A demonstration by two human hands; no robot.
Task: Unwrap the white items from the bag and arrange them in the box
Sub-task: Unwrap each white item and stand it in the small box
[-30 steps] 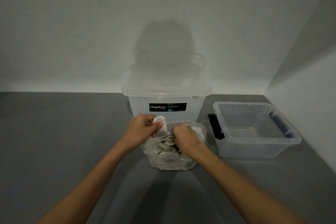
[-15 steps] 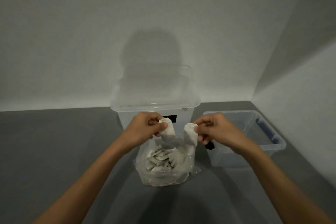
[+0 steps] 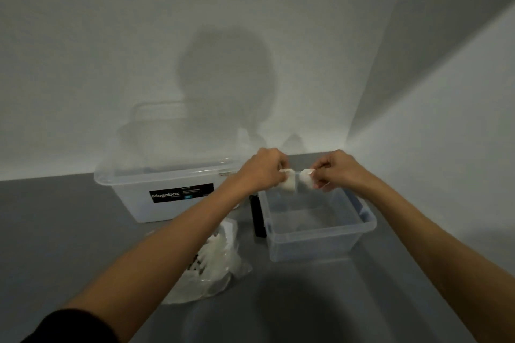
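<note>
My left hand pinches one white item and my right hand pinches a second white item. Both hang close together above the far rim of the small clear open box. The clear plastic bag with several more white items lies on the grey table under my left forearm, left of the box. Nothing shows inside the small box.
A larger lidded translucent box with a black Megabox label stands at the back left. White walls meet in a corner behind and right of the small box. A black latch hangs on the small box's left side.
Both hands lifted a white item each out of the bag and carried them right, over the small open box. The view turned right with them.
</note>
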